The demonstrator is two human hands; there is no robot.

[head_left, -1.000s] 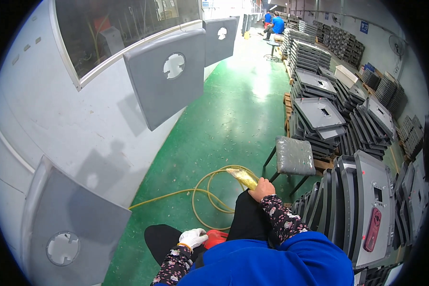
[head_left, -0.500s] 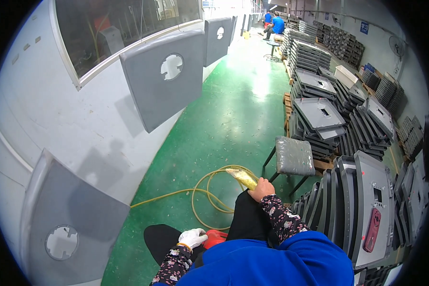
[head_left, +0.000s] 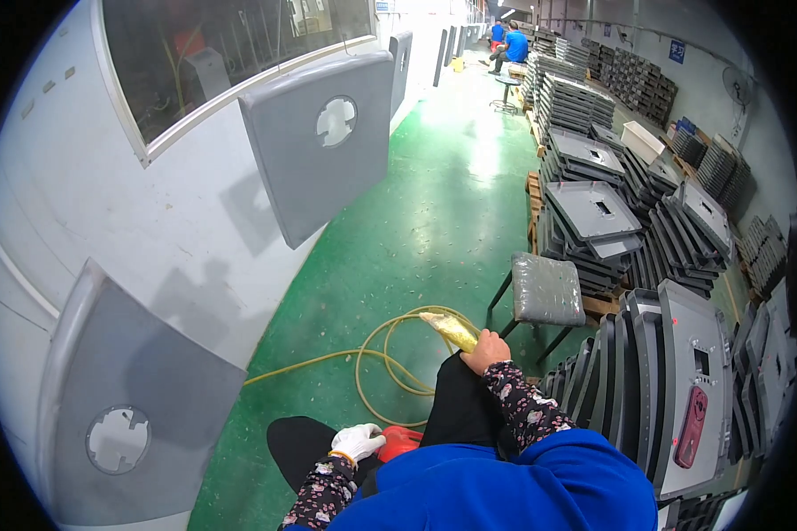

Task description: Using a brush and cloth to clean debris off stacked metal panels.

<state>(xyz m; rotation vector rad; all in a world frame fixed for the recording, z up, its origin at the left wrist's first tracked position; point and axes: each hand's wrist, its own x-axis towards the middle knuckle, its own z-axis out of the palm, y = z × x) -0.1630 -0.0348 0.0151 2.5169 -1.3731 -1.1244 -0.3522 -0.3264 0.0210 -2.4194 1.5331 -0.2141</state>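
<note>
The right grip (head_left: 485, 352), a bare hand, is closed around the lower end of a yellow packet (head_left: 452, 329), thumb and fingers pressed on it just above the right knee of the black trousers (head_left: 447, 394). The rest of the packet sticks out of the grip toward the upper left, narrowing to a pale, clear tip that points away from the body. The left grip (head_left: 359, 441), in a white glove, rests low by the lap with its fingers curled, right beside a red object (head_left: 398, 442); whether it is clamped on that object cannot be told. Both forearms wear dark flowered sleeves (head_left: 527, 398), and a blue garment (head_left: 505, 482) covers the body. Beyond the packet, and partly behind it in the view, a yellow hose (head_left: 360, 376) lies in loops on the green floor (head_left: 416, 234). To the right of the packet, near it, stands a stool (head_left: 547, 289) with a grey, shiny seat. Farther right, grey panels (head_left: 673, 354) stand in a row, a red phone-like object (head_left: 692, 427) on the front one. On the left, well apart from both hands, large grey plates with round cut-outs (head_left: 314, 168) are lined along a white wall (head_left: 177, 230).
</note>
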